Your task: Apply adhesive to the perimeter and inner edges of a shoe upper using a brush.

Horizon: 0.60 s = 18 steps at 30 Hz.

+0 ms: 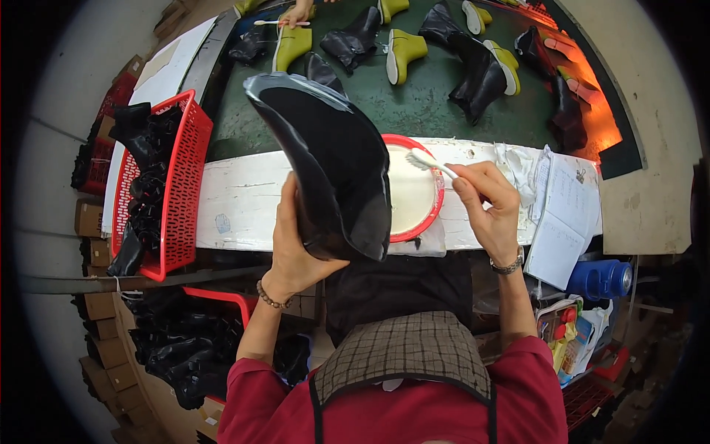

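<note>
My left hand (294, 240) is closed round the lower part of a black boot upper (333, 163). The upper is tilted, and a whitish wet coating lines its far edge. My right hand (487, 203) pinches a white toothbrush (430, 160), its bristles pointing left over a red-rimmed bowl (438, 207). Cream-coloured liquid (411, 192) fills the bowl, partly hidden by the upper. The bowl stands on a white, worn bench top (244, 192) just right of the upper.
Beyond lies a green work surface (347, 111) with several black uppers and yellow-green lasts; an orange glow (592, 111) lights its right end. A co-worker's hand (297, 15) is at the far side. A red basket (185, 185) stands left; papers (562, 214) and a blue bottle (597, 280) are right.
</note>
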### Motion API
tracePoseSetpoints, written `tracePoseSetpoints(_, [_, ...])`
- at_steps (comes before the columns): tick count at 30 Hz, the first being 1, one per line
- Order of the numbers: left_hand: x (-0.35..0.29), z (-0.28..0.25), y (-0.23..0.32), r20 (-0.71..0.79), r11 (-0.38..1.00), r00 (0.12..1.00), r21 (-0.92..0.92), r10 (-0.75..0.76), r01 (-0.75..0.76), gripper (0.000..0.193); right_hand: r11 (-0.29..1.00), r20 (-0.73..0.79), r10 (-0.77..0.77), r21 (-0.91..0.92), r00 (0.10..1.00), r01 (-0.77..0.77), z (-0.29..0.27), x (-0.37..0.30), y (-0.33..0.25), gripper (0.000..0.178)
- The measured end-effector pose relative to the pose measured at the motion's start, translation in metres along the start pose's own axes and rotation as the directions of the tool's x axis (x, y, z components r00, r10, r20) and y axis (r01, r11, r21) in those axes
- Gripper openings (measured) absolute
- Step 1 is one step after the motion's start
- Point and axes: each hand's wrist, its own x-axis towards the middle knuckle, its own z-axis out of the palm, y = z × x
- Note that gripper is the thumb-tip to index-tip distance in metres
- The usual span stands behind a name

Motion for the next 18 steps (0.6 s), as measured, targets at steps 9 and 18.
tracePoseSetpoints(9, [-0.003,-0.001,0.010,0.136,0.983,0.977,-0.101,0.165,-0.151,0.133,0.954,-0.049,-0.295,0.036,0.954,0.297,0.007,0.054,0.003,0.019])
tracePoseSetpoints(18, [0.006,0.003,0.011,-0.057,0.990,0.989,-0.043,0.134,-0.137,0.134,0.980,0.118,-0.164,0.132,0.979,0.148,-0.006,0.013,-0.002,0.017])
